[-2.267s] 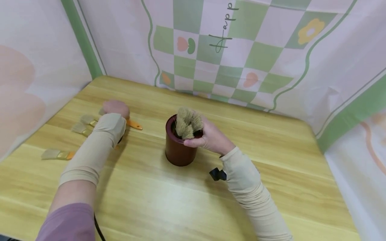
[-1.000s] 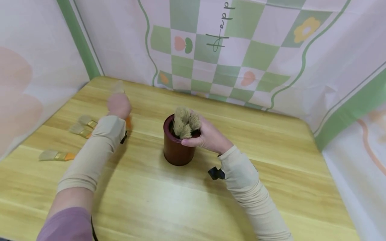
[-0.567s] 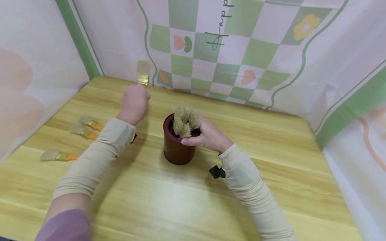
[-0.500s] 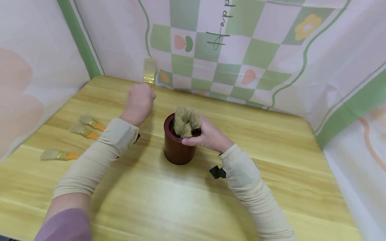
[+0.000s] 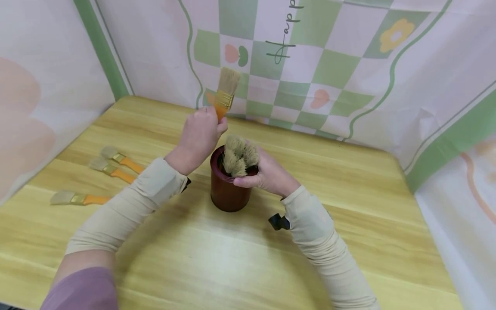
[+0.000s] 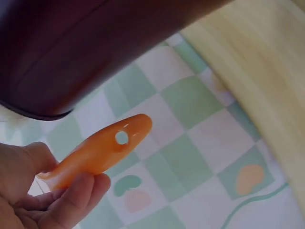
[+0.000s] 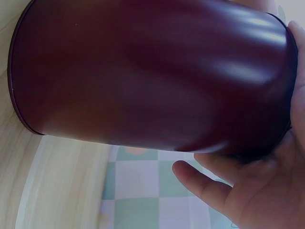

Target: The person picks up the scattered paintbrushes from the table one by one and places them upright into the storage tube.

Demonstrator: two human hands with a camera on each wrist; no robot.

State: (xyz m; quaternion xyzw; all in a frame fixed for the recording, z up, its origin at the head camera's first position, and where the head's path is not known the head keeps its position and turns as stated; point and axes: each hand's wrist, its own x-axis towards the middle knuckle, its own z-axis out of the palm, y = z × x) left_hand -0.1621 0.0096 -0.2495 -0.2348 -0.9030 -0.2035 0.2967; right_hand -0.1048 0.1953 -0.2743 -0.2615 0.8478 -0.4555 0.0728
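Observation:
My left hand pinches a flat paintbrush by its orange handle, bristles up, just behind and left of a dark red cylindrical brush pot. In the left wrist view the free end of the orange handle, with its hang hole, sticks out past the thumb and fingers, near the pot's wall. Around the pot's upper right rim my right hand holds on, thumb along the front edge. Several brushes with tan bristles stand upright in the pot, their handles hidden inside. The pot stands upright on the table.
On the left of the wooden table lie two paintbrushes close together, the rear brush and the front brush. A third paintbrush lies nearer the front. A checkered cloth hangs behind the table.
My left hand has lifted a paintbrush off the table's left side, turned its bristles up and brought it right to the pot. My right hand and the pot have stayed put.

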